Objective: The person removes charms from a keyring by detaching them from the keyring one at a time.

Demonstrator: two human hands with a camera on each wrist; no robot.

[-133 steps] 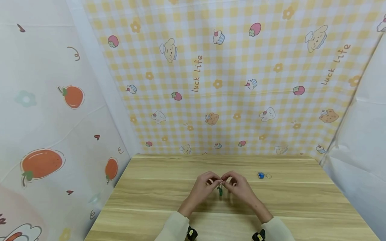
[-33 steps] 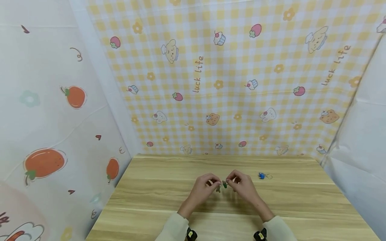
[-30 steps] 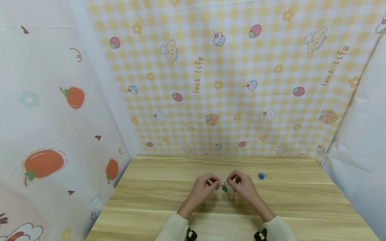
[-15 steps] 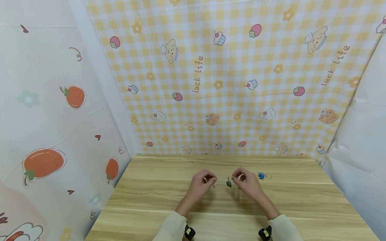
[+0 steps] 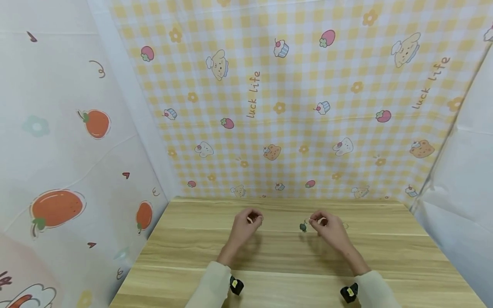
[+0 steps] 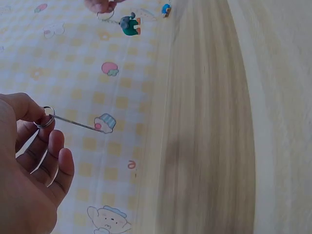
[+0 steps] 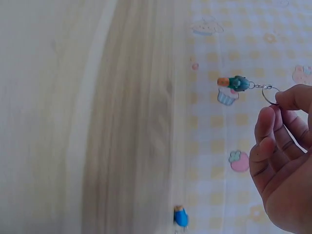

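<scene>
My left hand (image 5: 243, 225) pinches a small metal ring (image 6: 45, 117) between thumb and forefinger. From this ring sticks out a long, thin metal piece (image 6: 75, 123), seen almost as a line; its kind is unclear. Some distance to the right, my right hand (image 5: 329, 229) pinches the ring of an elephant keychain (image 5: 303, 227). The elephant figure (image 6: 130, 25) has a grey head, green body and orange feet, and dangles by a short chain. Both held things are in the air, apart from each other.
A blue figure keychain (image 7: 180, 216) lies on the wooden table (image 5: 215, 239); in the head view the right hand hides its figure and its ring (image 5: 345, 225) shows. Behind the table hangs a yellow checked cloth (image 5: 292, 128); a white printed sheet (image 5: 77, 162) stands at left.
Earlier the hands were close together over the middle. They have parted and moved away, the left hand leftward with its ring, the right hand rightward with the elephant keychain, now in front of the blue one.
</scene>
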